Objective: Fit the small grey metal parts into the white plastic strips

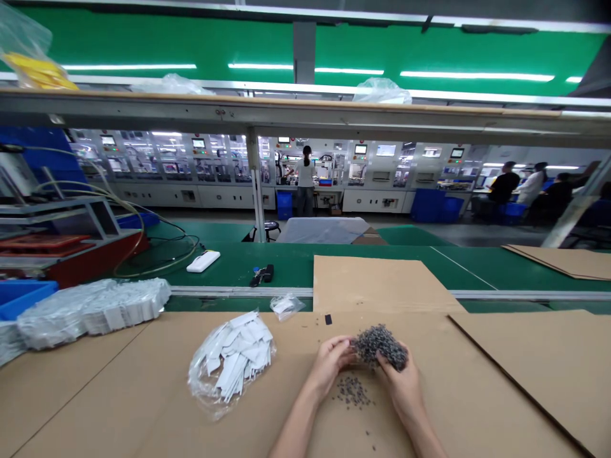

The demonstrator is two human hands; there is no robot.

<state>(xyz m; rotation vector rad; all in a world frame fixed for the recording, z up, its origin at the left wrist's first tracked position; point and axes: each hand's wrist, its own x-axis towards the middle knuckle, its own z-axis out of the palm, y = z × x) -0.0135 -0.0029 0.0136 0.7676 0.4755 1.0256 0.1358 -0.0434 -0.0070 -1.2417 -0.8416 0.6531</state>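
Observation:
A heaped clump of small grey parts point(380, 344) sits between my hands above the cardboard. My right hand point(402, 376) is closed on its right and near side, the thumb lying across the front. At the left edge, my left hand point(333, 360) has its fingers curled and pressed against the clump. Whether a clear bag encloses these parts cannot be made out. Below, loose grey parts point(353, 392) are scattered on the brown cardboard sheet point(267, 439). To the left lies an open clear plastic bag point(198, 381) with flat white pieces point(243, 353) in it.
Stacked white pieces in plastic point(95, 308) lie by a blue bin point(23, 298) at left. A small bag point(286, 306) and a black rectangle point(328, 319) are beyond my hands. Cardboard point(539, 356) lies at right. An overhead shelf point(305, 114) spans the bench; people point(305, 175) stand beyond.

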